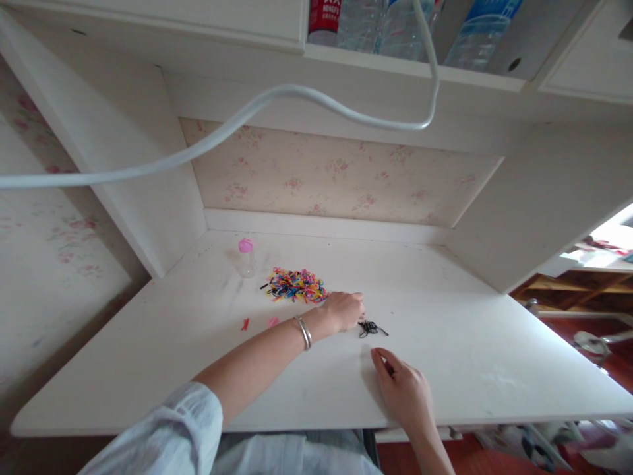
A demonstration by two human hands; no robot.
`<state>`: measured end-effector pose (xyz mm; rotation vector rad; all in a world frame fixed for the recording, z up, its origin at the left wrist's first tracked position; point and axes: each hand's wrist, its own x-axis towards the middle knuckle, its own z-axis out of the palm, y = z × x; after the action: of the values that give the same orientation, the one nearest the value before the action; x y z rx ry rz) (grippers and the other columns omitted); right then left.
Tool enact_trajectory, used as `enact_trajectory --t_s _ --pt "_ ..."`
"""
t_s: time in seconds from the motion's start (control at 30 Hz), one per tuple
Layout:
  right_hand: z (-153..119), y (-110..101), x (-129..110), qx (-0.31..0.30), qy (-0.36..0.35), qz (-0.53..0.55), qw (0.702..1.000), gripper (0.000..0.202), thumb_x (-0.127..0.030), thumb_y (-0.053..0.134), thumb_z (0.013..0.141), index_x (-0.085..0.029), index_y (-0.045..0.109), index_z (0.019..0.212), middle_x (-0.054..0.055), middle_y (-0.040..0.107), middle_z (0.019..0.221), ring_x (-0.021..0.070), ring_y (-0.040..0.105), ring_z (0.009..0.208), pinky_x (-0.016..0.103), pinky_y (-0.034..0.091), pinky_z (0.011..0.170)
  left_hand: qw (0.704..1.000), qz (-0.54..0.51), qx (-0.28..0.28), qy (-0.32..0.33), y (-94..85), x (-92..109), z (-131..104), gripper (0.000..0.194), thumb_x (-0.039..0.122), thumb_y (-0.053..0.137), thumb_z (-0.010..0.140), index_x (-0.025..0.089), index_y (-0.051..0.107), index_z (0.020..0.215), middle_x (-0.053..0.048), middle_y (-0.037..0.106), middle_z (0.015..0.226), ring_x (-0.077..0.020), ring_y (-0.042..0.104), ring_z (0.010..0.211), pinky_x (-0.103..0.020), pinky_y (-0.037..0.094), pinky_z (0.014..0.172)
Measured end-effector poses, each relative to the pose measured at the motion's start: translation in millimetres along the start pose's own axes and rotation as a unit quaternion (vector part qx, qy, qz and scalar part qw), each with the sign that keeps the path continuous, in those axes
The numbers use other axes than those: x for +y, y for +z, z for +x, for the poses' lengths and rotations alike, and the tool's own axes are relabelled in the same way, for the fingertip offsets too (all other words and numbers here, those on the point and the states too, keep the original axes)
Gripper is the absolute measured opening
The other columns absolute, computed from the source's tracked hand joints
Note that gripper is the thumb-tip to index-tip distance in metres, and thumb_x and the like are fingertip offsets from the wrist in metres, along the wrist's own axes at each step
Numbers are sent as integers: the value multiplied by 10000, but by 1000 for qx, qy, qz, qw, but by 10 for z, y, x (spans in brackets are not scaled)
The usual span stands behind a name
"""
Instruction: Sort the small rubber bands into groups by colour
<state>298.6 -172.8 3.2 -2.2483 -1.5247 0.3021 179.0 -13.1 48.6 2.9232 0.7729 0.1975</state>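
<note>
A heap of small multicoloured rubber bands [297, 285] lies on the white desk. To its right is a little pile of black rubber bands [370, 328]. My left hand [346, 310] reaches across the desk with its fingers curled down at the upper left edge of the black pile; what its fingertips hold, if anything, is hidden. My right hand [404, 389] rests near the front edge, below the black pile, thumb and fingers closed together. Whatever might be between them is too small to make out.
A clear jar with a pink lid [246, 254] stands behind the heap. A red band [245, 324] and a pink piece [273, 322] lie left of my forearm. A white cable [297, 92] hangs across the upper view, below a shelf with bottles [361, 26].
</note>
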Motion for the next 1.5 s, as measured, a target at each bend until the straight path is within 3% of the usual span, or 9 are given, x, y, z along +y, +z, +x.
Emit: enact_trajectory --t_s 0.2,0.43,0.67,0.83,1.1,1.3,1.4,1.5 --pt "33 -35 -92 -21 18 -19 999 425 -586 323 863 -348 666 942 -20 688 710 174 637 688 238 385 582 997 -26 61 -39 -255 -229 -349 276 317 417 907 253 685 895 -26 627 954 -149 626 781 -265 480 678" --pt "214 -13 -371 -9 43 -85 995 524 -654 305 827 -287 669 909 31 697 754 209 646 711 263 381 563 979 -77 135 -133 -482 -552 -1214 275 286 416 914 230 686 912 -22 626 954 -125 595 840 -230 449 775" --pt "194 60 -371 9 50 -118 992 417 -485 305 872 -287 651 992 49 707 857 214 651 732 270 373 568 934 -179 204 -230 -389 -628 -2209 288 314 404 910 210 670 874 -27 631 862 -128 586 766 -214 454 698" --pt "144 25 -240 -1 48 -81 996 399 -466 321 861 -300 670 960 27 713 811 189 642 710 261 376 581 912 -209 218 -277 -200 -626 -2657 282 369 417 899 223 658 905 -24 632 882 -134 587 750 -212 468 672" --pt "508 -186 -17 10 73 -59 996 392 -476 378 827 -264 692 926 19 705 786 182 631 704 240 390 595 900 -218 218 -308 72 -755 -2793 272 383 431 887 219 648 884 -15 648 900 -133 598 745 -215 482 680" --pt "676 -225 -16 -19 34 -100 994 379 -443 375 834 -289 717 886 32 707 819 197 628 777 244 382 620 898 -222 220 -311 80 -751 -2797 303 412 417 882 224 654 879 -24 657 896 -146 603 749 -232 490 678" --pt "675 -261 -76 -10 28 -106 994 381 -442 359 849 -299 708 904 17 690 767 178 613 714 240 367 594 897 -221 218 -314 71 -745 -2793 301 416 418 881 231 655 891 -17 658 899 -145 605 756 -231 489 682" --pt "674 -244 -203 -6 -42 -95 995 365 -444 380 859 -304 676 1019 1 667 801 143 592 701 226 370 609 899 -214 214 -316 70 -743 -2779 303 413 413 885 232 655 886 -11 655 899 -141 604 745 -228 483 679"
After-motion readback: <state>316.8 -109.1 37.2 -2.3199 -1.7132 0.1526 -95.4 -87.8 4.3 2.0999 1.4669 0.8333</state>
